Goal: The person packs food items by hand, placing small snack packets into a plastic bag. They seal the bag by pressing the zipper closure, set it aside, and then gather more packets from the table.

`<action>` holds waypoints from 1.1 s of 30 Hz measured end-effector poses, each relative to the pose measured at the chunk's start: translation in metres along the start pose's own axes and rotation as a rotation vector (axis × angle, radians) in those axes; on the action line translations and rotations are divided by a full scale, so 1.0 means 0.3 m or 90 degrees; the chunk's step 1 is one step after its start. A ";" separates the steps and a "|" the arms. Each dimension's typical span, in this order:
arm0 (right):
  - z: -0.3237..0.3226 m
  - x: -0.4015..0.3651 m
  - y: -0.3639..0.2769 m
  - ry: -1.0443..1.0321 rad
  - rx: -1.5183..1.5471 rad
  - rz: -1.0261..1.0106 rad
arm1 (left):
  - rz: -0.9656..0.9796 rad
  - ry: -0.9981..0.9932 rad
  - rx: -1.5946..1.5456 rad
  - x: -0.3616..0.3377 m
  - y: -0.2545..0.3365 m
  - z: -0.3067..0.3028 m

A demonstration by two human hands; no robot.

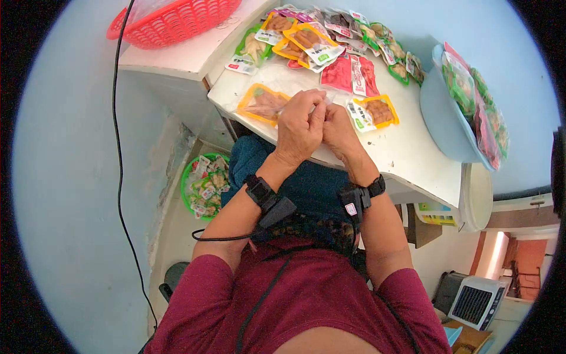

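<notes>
My left hand [299, 125] and my right hand [340, 131] meet at the front edge of the white table [407, 141]. Both have their fingers closed on a clear plastic bag, of which a little shows between and behind them. A yellow-edged packet [259, 103] lies just left of my left hand, seemingly under or inside the clear plastic. Right of my right hand lies another yellow-edged packet [377, 112] with a white end. Behind my hands is a red packet [348, 75] with a white band. My fingertips are partly hidden.
A heap of mixed packets [309, 41] covers the back of the table. At the right stands a blue basin [436, 118] with packets. A red basket [177, 23] sits at the upper left, and a green basket [186, 192] of packets is on the floor.
</notes>
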State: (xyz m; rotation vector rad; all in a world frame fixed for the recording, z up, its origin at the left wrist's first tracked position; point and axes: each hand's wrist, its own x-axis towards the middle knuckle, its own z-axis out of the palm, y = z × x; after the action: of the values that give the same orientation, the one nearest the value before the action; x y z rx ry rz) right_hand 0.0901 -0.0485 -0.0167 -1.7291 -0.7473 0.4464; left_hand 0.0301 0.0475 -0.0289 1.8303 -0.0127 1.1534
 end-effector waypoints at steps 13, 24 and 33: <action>-0.079 -0.081 -0.019 0.106 0.112 0.052 | -0.071 -0.028 0.016 -0.018 -0.012 0.002; -0.359 -0.153 0.000 0.349 -0.489 -0.104 | -0.011 -0.024 0.105 -0.013 0.003 -0.002; -0.200 -0.162 0.013 0.281 -0.695 -0.233 | -0.040 -0.039 0.095 -0.022 -0.022 0.006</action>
State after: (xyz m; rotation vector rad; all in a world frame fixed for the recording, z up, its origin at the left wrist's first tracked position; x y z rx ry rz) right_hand 0.0941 -0.1252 -0.0074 -2.4679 -1.0299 -0.7264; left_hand 0.0307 0.0469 -0.0382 1.9834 0.0968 1.0784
